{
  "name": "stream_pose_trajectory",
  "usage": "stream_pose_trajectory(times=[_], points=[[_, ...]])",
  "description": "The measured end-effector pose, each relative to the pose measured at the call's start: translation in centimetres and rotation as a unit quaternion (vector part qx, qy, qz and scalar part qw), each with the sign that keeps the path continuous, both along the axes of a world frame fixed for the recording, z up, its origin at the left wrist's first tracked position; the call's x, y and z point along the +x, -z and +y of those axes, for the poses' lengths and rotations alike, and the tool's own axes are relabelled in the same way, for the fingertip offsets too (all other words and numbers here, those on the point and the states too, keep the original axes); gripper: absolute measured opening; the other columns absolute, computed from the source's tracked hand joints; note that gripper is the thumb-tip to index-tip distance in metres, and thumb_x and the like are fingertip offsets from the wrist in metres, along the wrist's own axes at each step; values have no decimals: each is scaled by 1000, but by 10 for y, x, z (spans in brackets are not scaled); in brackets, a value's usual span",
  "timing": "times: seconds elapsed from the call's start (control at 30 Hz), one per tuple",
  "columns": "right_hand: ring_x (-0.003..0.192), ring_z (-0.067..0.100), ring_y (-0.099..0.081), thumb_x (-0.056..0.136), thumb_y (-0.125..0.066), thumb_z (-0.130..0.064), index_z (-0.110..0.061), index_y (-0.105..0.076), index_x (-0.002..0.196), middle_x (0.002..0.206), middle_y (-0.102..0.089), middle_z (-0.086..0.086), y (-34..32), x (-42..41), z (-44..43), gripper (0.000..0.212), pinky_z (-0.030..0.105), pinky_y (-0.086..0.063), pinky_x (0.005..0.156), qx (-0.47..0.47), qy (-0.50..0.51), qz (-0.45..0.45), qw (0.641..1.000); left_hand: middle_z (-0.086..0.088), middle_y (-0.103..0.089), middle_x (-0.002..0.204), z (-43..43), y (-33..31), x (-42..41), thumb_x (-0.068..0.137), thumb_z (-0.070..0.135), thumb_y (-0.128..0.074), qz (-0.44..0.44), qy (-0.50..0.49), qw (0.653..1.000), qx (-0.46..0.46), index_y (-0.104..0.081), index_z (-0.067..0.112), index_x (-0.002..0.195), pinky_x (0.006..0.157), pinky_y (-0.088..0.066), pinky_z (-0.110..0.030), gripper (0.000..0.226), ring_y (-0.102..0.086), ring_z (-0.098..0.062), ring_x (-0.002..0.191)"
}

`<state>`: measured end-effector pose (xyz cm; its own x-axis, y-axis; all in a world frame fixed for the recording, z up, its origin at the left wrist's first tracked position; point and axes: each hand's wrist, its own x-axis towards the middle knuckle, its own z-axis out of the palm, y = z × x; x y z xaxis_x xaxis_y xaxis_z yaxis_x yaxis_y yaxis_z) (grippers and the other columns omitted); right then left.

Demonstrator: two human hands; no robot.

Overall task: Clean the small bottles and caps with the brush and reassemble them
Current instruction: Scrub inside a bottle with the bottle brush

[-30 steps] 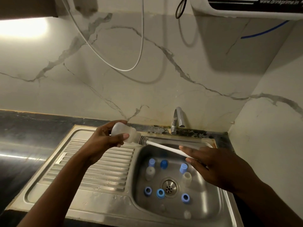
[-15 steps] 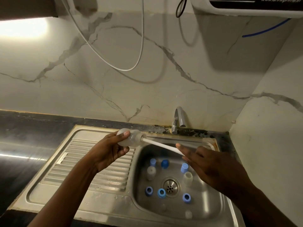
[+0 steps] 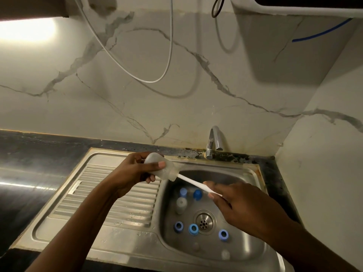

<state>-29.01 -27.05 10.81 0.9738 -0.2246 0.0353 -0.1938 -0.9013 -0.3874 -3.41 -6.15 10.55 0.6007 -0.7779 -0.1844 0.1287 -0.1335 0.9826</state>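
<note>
The brush (image 3: 192, 182) now sits deeper in the bottle (image 3: 159, 169) gripped by the left hand (image 3: 131, 173); the right hand (image 3: 245, 205) pinches its handle, seemingly mid-scrub; next, withdraw straight.

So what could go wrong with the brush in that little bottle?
The left hand grips the small cloudy plastic bottle above the steel sink; a hard push from the thin white brush in the right hand might knock it loose onto the blue caps below. Its thin handle could also bend.
</note>
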Motion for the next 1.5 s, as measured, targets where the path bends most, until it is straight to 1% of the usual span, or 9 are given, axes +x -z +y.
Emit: stream_pose_trajectory(times=[0.23,0.4,0.7,0.9,1.0,1.1,1.23,1.37,1.5], points=[[73,15,-71,102,-48,-59,-78,-47,121,86,-73,-5,4,-8,11,26,36,-61,67,180,-16,-34,983,-19,-65,121,-2,7,2,64,38,-101,132,4,988,-83,-73,12,130,63,-59,-24,77,-60,-21,73],[61,10,-62,102,-41,-58,-71,-34,142,75,-64,-7,7,-5,27,42,28,-53,57,170,37,-84,981,-17,-69,111,-12,9,-9,72,29,-96,217,-69,965,-132,-71,8,127,65,-62,-23,63,-63,-19,73],[59,8,-56,110,-25,-50,-49,-19,159,67,-48,-9,-2,2,20,49,19,-44,55,-45,41,27,998,-20,-70,111,-16,6,-18,76,29,-90,-21,-100,994,-25,-74,15,122,61,-54,-26,51,-62,-23,75],[76,6,-69,106,-48,-52,-54,-50,142,78,-67,-11,2,-1,12,37,19,-54,63,136,7,31,990,-13,-70,116,-3,-3,-4,80,29,-90,-34,-21,999,-4,-77,27,125,66,-51,-29,47,-56,-25,82],[82,24,-73,103,-46,-62,-60,-49,141,93,-74,0,4,-2,7,38,39,-64,73,222,-25,36,974,-12,-64,122,1,-6,-1,72,32,-95,65,10,996,-58,-73,23,133,70,-56,-29,65,-56,-28,94],[67,15,-63,104,-54,-48,-52,-56,141,81,-70,-3,-1,-3,13,37,29,-56,65,288,-34,-13,957,-14,-66,119,1,-4,1,61,31,-102,203,23,969,-140,-69,14,138,75,-63,-29,86,-65,-29,102],[62,10,-52,104,-54,-40,-50,-53,143,71,-64,-21,1,1,24,40,29,-46,59,304,10,-83,949,-16,-68,121,-10,1,-3,66,22,-99,272,-21,943,-191,-72,11,132,64,-63,-24,72,-64,-24,92],[52,7,-53,105,-48,-49,-61,-43,146,67,-63,-6,6,5,25,43,25,-46,51,227,59,-102,967,-18,-66,119,-22,0,-10,86,22,-83,199,-90,962,-166,-71,10,129,60,-58,-21,46,-58,-18,73],[56,7,-62,105,-35,-56,-59,-34,151,68,-63,-3,4,5,17,46,24,-54,54,93,71,-54,992,-16,-72,111,-23,1,-14,84,31,-85,-25,-108,990,-83,-73,17,124,62,-53,-26,44,-61,-21,73]])
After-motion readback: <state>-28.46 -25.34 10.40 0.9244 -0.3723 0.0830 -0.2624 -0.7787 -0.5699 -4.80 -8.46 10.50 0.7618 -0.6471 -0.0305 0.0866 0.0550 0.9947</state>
